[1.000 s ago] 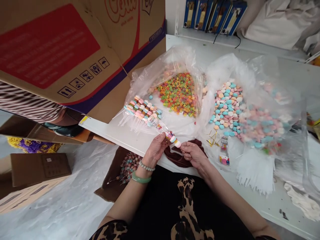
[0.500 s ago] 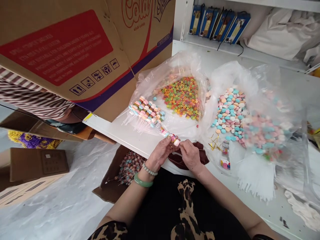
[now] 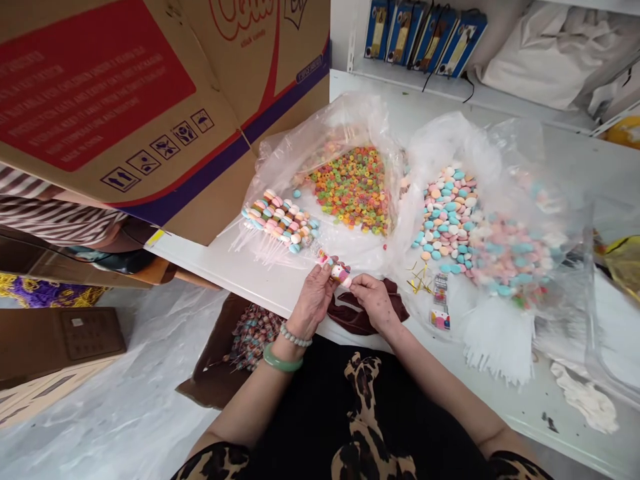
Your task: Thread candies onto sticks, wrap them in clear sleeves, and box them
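Between my two hands is a candy skewer [image 3: 341, 274] with pink and white pieces, partly inside a clear printed wrapper. My left hand [image 3: 316, 293] pinches it around the wrapper, thumb on top. At its near end, my right hand [image 3: 373, 298] has thumb and fingers closed on the wrapper's edge or the stick; which one is hidden. Just beyond my left hand lies a bunch of finished-looking candy skewers [image 3: 281, 219] with white sticks pointing toward the table edge. A brown cloth [image 3: 350, 320] lies under my hands.
Open plastic bags hold fruit-coloured candy rings [image 3: 355, 183] and pastel candy tablets [image 3: 447, 213]. To the right are gold twist ties [image 3: 419, 280], printed wrappers [image 3: 440, 303] and white sticks [image 3: 500, 343]. A large carton [image 3: 200, 87] stands left; below, an open box [image 3: 213, 360] contains wrapped skewers [image 3: 257, 333].
The camera view has shifted slightly, moving the scene left and up. Both hands keep hold of the skewer, and its printed end has turned a little between my fingers.
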Demonstrator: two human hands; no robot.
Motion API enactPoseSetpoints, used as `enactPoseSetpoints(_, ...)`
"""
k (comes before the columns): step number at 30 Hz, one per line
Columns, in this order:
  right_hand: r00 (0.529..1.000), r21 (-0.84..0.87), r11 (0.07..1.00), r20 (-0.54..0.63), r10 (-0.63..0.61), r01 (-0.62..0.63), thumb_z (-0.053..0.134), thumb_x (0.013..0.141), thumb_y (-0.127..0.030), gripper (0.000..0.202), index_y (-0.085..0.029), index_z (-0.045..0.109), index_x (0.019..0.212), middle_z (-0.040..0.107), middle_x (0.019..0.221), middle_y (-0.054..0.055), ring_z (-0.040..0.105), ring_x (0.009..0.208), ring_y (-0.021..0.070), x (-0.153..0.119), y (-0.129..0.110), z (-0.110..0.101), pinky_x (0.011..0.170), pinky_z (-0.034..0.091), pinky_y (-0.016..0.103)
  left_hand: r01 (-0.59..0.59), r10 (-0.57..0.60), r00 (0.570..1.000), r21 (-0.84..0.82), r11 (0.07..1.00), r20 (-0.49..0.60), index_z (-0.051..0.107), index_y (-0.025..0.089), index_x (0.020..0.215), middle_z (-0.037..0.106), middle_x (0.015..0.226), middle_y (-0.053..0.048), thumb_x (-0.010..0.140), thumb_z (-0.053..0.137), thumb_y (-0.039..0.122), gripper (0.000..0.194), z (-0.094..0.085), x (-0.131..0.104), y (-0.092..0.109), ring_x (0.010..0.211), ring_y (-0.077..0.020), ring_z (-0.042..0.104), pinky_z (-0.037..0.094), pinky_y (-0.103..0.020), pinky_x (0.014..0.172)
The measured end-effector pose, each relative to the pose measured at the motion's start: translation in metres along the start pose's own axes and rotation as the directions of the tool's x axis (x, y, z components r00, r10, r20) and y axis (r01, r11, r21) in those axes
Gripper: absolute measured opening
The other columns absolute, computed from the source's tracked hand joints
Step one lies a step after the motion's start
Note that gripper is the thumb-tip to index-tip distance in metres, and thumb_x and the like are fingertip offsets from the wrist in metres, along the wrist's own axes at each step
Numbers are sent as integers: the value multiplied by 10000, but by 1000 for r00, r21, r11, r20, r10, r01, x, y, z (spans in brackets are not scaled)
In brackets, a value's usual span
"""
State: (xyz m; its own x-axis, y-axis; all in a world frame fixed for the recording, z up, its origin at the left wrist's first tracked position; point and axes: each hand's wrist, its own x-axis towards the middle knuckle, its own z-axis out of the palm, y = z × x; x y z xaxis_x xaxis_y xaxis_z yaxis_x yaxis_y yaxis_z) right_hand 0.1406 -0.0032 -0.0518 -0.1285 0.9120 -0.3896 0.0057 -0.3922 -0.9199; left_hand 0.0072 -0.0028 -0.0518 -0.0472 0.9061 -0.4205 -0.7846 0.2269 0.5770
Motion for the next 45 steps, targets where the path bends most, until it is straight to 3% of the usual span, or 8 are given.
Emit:
enactPoseSetpoints(6,991,266,955,65,117,-131,701,596,-359,231,-192,545,624,336,472,-94,179,422,44,-1,-3,12,417,90,226,34,-34,999,5,999,-6,679,139,953,711,897,-60,764,741,454,372,-2,-2,-14,849,-181,699,534,-298,820)
enactPoseSetpoints(15,1000,-50,998,-1,-26,26,648,661,-352,194,-196,555,591,386,508,-67,285,497,80,1,-1,1,481,208,238,-48,63,994,161,986,-88,603,184,862,695,869,-8,650,834,326,344,-11,12,23,746,-127,658,525,-254,691)
enactPoseSetpoints(23,993,-285,952,21,-114,115,630,761,-386,259,-209,538,596,470,532,-54,400,534,114,2,-3,-1,537,280,257,-90,150,971,298,950,-185,568,165,839,625,689,15,644,804,434,407,-14,13,32,554,-131,629,521,-247,505)
enactPoseSetpoints(27,974,-706,672,143,-175,224,597,830,-334,225,-219,577,638,583,618,-25,491,607,140,-3,-10,-2,577,270,268,-141,218,960,370,918,-175,588,169,842,605,692,24,651,794,457,403,-16,12,29,513,-102,584,496,-219,462)
enactPoseSetpoints(31,943,-836,456,196,-268,303,498,927,-354,241,-221,592,749,626,693,14,529,640,157,-8,-10,1,598,277,284,-114,174,973,344,932,-149,615,175,869,621,720,16,679,782,478,394,-13,11,25,546,-98,585,507,-224,516)
enactPoseSetpoints(35,946,-699,646,149,-287,306,479,915,-345,242,-225,561,721,596,687,-2,529,663,156,-5,-4,1,628,332,273,-42,59,995,189,981,-84,659,150,895,643,741,-11,687,796,440,382,-8,13,24,651,-132,626,523,-261,609)
enactPoseSetpoints(40,994,-314,944,66,-84,101,559,796,-422,271,-222,495,626,442,547,-49,397,540,124,-1,-3,-1,531,289,257,68,-69,997,85,994,15,672,123,873,678,772,-44,666,827,353,346,-10,14,25,712,-168,661,536,-300,675)
enactPoseSetpoints(45,994,-58,996,81,69,-65,632,695,-450,294,-213,489,596,325,489,-78,241,472,86,2,-3,-4,470,191,252,57,-66,996,154,986,54,648,140,957,711,846,-68,693,804,429,421,-9,3,15,751,-168,669,531,-292,705)
